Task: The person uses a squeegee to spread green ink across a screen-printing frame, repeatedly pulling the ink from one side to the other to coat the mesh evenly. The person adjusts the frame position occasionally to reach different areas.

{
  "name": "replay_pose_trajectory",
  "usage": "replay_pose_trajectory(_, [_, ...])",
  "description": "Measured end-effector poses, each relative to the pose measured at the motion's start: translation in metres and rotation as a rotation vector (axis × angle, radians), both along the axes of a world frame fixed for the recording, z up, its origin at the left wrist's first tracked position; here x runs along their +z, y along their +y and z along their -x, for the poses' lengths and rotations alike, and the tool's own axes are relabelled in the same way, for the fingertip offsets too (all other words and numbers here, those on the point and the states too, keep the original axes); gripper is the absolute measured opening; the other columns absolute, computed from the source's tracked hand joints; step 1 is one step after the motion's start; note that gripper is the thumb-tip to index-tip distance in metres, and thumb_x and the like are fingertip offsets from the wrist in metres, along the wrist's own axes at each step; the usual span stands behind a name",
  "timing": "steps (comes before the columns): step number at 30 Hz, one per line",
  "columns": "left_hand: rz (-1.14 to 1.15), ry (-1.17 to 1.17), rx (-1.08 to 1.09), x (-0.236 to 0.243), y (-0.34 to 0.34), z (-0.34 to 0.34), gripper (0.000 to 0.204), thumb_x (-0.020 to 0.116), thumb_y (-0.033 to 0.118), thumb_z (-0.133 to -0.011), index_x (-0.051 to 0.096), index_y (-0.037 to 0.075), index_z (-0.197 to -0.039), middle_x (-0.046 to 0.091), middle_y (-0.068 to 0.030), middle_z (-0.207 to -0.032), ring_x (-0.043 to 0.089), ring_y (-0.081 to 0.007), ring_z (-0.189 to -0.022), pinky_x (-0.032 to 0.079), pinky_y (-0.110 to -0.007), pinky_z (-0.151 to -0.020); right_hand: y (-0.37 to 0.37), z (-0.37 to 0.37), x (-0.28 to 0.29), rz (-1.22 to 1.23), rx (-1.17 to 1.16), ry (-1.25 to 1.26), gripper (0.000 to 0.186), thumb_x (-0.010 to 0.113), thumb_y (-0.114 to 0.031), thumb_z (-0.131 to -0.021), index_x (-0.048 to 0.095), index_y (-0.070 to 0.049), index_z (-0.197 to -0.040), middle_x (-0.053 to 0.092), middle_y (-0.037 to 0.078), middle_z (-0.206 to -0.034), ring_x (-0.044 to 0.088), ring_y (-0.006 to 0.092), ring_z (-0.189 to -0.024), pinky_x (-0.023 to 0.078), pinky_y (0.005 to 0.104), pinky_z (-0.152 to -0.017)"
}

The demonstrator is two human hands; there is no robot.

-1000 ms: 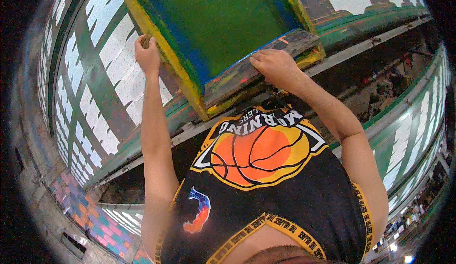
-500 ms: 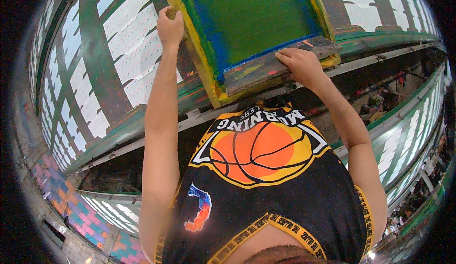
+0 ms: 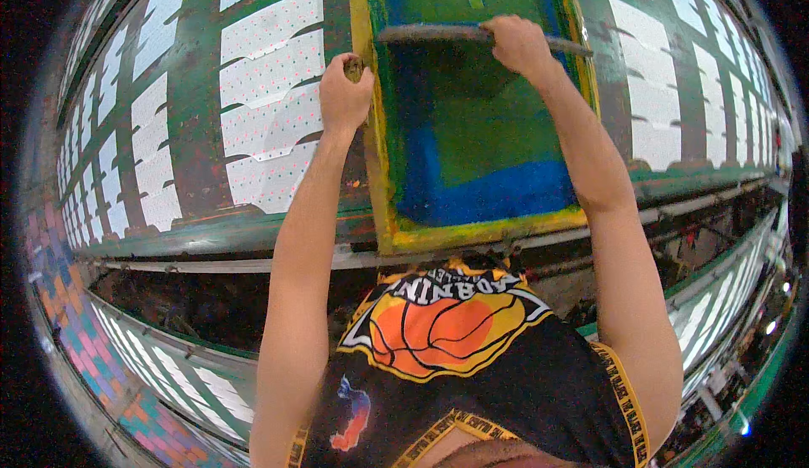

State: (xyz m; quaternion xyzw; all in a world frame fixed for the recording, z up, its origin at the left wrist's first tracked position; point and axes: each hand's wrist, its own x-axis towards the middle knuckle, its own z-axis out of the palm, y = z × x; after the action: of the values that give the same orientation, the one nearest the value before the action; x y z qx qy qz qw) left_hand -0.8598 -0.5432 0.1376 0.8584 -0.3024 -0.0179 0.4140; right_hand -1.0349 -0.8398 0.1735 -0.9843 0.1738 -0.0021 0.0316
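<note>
A screen-printing frame (image 3: pixel 489 234) with yellow-smeared edges lies on the green table, its mesh (image 3: pixel 472 123) dark green with blue ink near the border and across the near end. Across the far part of the mesh rests a long grey squeegee (image 3: pixel 434 35). My right hand (image 3: pixel 524 48) grips it right of its middle, fingers wrapped over the top. Beside the frame's left rail, my left hand (image 3: pixel 344 101) is closed around a small brownish knob-like piece (image 3: pixel 354 67); what it belongs to is hidden by the fingers.
White cut fabric pieces (image 3: pixel 271 89) with small coloured dots lie in columns left of the frame, and more white pieces (image 3: pixel 645 72) lie to the right. A metal rail (image 3: pixel 219 264) runs along the table's near edge. Colourful paving (image 3: pixel 76 333) shows at lower left.
My right hand has pushed the squeegee from the frame's near end to its far part, uncovering blue ink near me. The view has shifted; my left hand keeps its grip by the left rail.
</note>
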Motion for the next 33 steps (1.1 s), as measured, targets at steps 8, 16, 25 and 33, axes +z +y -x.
replay_pose_trajectory(8, [-0.116,0.002,0.056,0.013,0.002,0.005,0.030,0.076,0.021,-0.090,0.068,0.005,-0.114,0.075,-0.0160,-0.103,0.073,-0.0309,-0.097,0.056,-0.041,-0.089,-0.135,-0.154,0.008,-0.018,0.049,0.066,0.026,0.070,-0.021,-0.077,0.075,0.001,-0.091,0.074,0.024,-0.092,0.072,0.0396,-0.086,0.057,0.0517,-0.074])
replay_pose_trajectory(16, [-0.161,-0.004,0.064,0.014,0.005,0.005,0.030,0.076,0.019,-0.090,0.068,0.004,-0.114,0.075,-0.0150,-0.103,0.073,-0.0293,-0.095,0.056,-0.040,-0.087,-0.168,-0.194,0.034,-0.050,0.083,0.221,0.033,0.071,-0.025,-0.072,0.078,0.001,-0.090,0.073,0.027,-0.085,0.072,0.0396,-0.082,0.057,0.0501,-0.070])
replay_pose_trajectory(25, [-0.113,0.026,0.067,0.009,0.007,0.004,0.033,0.077,0.022,-0.088,0.069,0.006,-0.115,0.075,-0.0157,-0.105,0.073,-0.0291,-0.098,0.056,-0.039,-0.088,-0.116,-0.124,0.016,-0.059,0.153,0.162,0.021,0.068,-0.018,-0.082,0.076,-0.004,-0.097,0.076,0.024,-0.102,0.075,0.0412,-0.096,0.062,0.0526,-0.083])
replay_pose_trajectory(33, [-0.045,0.015,0.008,-0.005,0.006,-0.003,0.035,0.073,0.024,-0.089,0.067,0.004,-0.117,0.073,-0.0197,-0.111,0.070,-0.0372,-0.105,0.054,-0.044,-0.093,0.061,0.075,0.024,-0.186,0.116,0.036,0.010,0.069,-0.011,-0.080,0.073,-0.007,-0.089,0.074,0.019,-0.091,0.074,0.0403,-0.088,0.060,0.0519,-0.077])
